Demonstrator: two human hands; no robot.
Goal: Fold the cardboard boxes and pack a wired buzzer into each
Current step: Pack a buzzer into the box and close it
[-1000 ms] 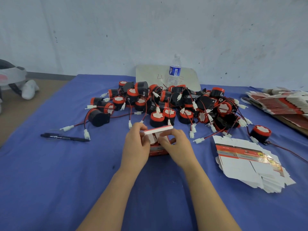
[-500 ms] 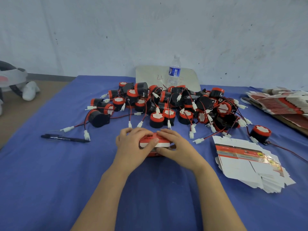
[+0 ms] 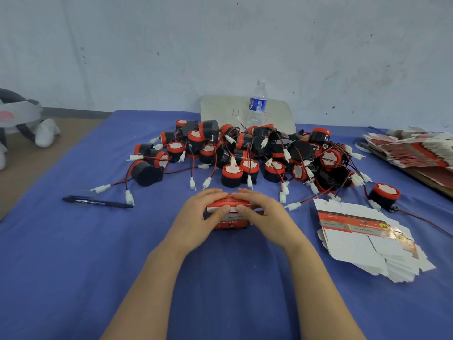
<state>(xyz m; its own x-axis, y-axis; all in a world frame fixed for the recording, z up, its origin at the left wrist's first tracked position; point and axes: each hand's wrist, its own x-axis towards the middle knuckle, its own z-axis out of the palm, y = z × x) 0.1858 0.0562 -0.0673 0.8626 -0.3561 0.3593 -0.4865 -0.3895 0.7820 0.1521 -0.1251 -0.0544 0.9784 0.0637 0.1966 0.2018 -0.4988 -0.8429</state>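
Observation:
A small red and white cardboard box (image 3: 230, 220) stands on the blue table in front of me. My left hand (image 3: 198, 217) grips its left side, fingers over the top and thumb on the lid's front edge. My right hand (image 3: 263, 214) grips the right side the same way. The lid lies down on the box. Whatever is inside the box is hidden. Behind the box lies a heap of black and red wired buzzers (image 3: 247, 153) with white plugs. A stack of flat unfolded boxes (image 3: 362, 236) lies to the right.
A black pen (image 3: 98, 201) lies at the left. A water bottle (image 3: 257, 104) stands at the back before a pale board (image 3: 220, 109). More flat red cartons (image 3: 411, 148) are piled at the far right. One lone buzzer (image 3: 383, 195) sits near the stack.
The box lid stood raised between my fingers; both hands have brought it down onto the box and now hold it closed. The box stayed in the same spot.

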